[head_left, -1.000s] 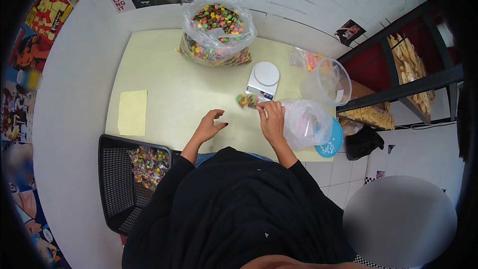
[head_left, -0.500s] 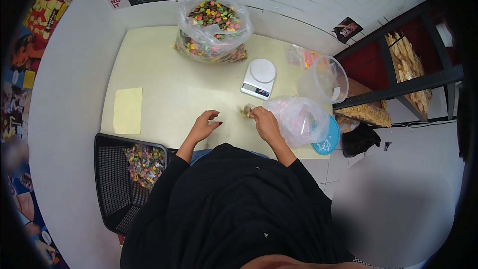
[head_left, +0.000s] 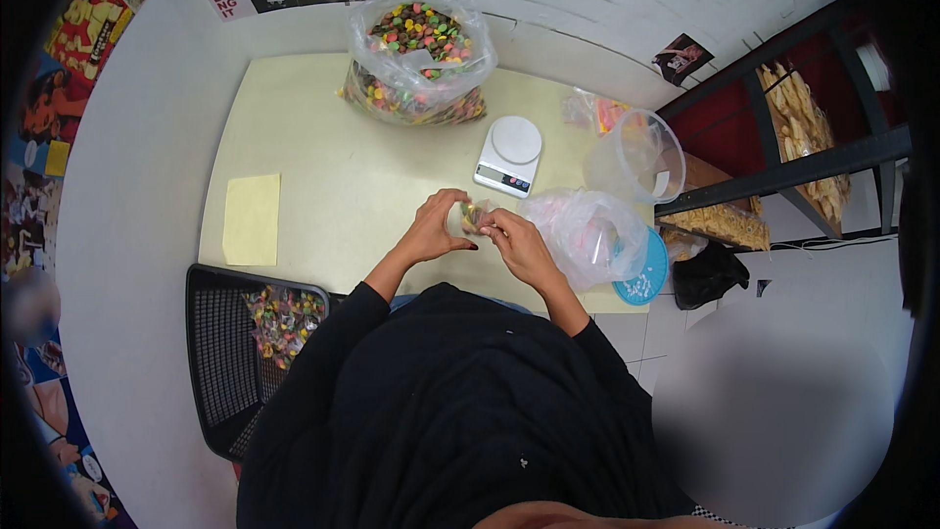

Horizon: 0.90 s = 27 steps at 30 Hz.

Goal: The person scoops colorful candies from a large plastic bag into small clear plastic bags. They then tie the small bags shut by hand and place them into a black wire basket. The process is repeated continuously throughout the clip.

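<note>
Together we hold a small clear plastic bag of coloured sweets [head_left: 474, 216] between both hands, just above the near middle of the pale yellow worktop [head_left: 323, 167]. Our left hand [head_left: 437, 228] curls around the small bag's left side, fingers closed on it, and our right hand [head_left: 516, 240] pinches its right side with thumb and fingertips, so the bag sits squarely between the two hands and touches both.

Just beyond the bag, toward the far edge, stands a white digital kitchen scale with a round platform [head_left: 508, 154]. At the far edge rests a large clear plastic sack full of multicoloured sweets [head_left: 419, 51]. Near the right edge we see a clear round plastic tub [head_left: 636, 155], and beside our right hand lies a crumpled clear plastic bag [head_left: 587, 233] over a blue round lid [head_left: 645, 274] at the near right corner. A pale yellow paper sheet [head_left: 251, 218] lies by the left edge. Below the near left corner sits a black mesh basket [head_left: 220, 353] holding small packed sweet bags [head_left: 282, 319].
</note>
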{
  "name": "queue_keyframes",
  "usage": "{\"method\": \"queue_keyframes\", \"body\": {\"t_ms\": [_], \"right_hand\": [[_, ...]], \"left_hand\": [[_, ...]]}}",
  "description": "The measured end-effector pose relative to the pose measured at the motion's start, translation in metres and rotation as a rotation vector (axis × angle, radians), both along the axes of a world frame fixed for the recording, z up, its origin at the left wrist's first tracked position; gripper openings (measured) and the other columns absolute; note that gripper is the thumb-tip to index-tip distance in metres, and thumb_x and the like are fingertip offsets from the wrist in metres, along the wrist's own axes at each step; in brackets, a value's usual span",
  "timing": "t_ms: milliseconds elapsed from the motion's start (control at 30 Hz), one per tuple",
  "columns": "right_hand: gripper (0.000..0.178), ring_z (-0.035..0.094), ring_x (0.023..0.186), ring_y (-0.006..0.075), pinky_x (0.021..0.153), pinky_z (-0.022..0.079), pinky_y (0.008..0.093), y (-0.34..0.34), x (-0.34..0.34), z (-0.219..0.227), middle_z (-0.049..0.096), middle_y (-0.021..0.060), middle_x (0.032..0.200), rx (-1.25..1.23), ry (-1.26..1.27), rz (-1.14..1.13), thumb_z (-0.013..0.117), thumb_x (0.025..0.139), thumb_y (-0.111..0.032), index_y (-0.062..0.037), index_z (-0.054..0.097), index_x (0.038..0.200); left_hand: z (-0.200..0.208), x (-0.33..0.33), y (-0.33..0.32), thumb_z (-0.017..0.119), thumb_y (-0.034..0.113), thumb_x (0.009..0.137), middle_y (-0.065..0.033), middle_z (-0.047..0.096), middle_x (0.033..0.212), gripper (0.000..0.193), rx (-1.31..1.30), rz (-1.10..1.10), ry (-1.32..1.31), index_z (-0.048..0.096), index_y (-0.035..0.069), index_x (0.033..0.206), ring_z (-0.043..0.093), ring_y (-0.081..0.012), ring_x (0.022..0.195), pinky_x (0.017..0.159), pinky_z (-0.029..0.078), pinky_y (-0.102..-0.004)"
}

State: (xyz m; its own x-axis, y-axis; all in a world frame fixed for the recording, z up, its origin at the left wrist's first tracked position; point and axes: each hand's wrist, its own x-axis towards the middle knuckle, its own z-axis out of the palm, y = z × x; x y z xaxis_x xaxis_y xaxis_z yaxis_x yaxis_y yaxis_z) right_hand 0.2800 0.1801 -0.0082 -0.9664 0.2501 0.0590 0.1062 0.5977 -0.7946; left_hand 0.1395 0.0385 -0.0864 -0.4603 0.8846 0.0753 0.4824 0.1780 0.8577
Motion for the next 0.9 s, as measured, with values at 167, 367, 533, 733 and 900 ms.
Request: {"method": "queue_keyframes", "body": {"t_ms": [167,367,533,733,900], "right_hand": [[0.010,0.060,0.088,0.0350,0.077,0.047,0.0422,0.005,-0.002,0.012,0.064,0.0137,0.091,-0.002,0.055,-0.011,0.056,0.090,-0.009,-0.0004,0.057,0.095],[0.009,0.060,0.088,0.0320,0.078,0.047,0.0399,0.011,-0.006,0.023,0.064,0.0114,0.091,0.064,0.000,0.182,0.056,0.091,-0.011,-0.0025,0.059,0.095],[0.008,0.058,0.085,0.0294,0.077,0.045,0.0375,0.010,-0.020,0.048,0.062,0.0086,0.088,0.224,0.075,0.208,0.058,0.091,-0.012,-0.0049,0.060,0.094],[0.010,0.058,0.084,0.0281,0.078,0.042,0.0402,0.020,-0.036,0.058,0.059,0.0072,0.087,0.295,0.092,0.165,0.057,0.091,-0.016,-0.0074,0.060,0.094],[0.010,0.055,0.087,0.0279,0.079,0.041,0.0390,0.019,-0.045,0.058,0.057,0.0068,0.088,0.308,0.150,0.172,0.058,0.089,-0.012,-0.0103,0.064,0.097]], "left_hand": [[0.001,-0.002,-0.005,0.091,0.025,0.059,-0.0125,0.058,0.114,0.076,-0.173,0.058,-0.220,0.052,0.005,0.121,0.056,-0.0278,0.107,0.094,0.043,-0.0367],[0.036,-0.008,-0.013,0.089,0.017,0.063,-0.0073,0.065,0.102,0.060,0.005,-0.120,-0.501,0.059,0.002,0.114,0.060,-0.0169,0.098,0.086,0.047,-0.0317],[0.045,-0.022,-0.011,0.086,0.009,0.067,-0.0007,0.065,0.093,0.048,-0.105,-0.153,-0.564,0.064,0.003,0.109,0.058,-0.0095,0.088,0.080,0.048,-0.0276],[0.062,-0.034,-0.010,0.088,0.009,0.065,0.0012,0.063,0.090,0.049,-0.044,-0.122,-0.606,0.065,0.003,0.108,0.056,-0.0090,0.084,0.079,0.048,-0.0266],[0.064,-0.045,-0.009,0.086,0.008,0.066,-0.0017,0.064,0.101,0.060,0.021,-0.220,-0.485,0.060,0.005,0.119,0.057,-0.0117,0.092,0.083,0.048,-0.0278]]}}
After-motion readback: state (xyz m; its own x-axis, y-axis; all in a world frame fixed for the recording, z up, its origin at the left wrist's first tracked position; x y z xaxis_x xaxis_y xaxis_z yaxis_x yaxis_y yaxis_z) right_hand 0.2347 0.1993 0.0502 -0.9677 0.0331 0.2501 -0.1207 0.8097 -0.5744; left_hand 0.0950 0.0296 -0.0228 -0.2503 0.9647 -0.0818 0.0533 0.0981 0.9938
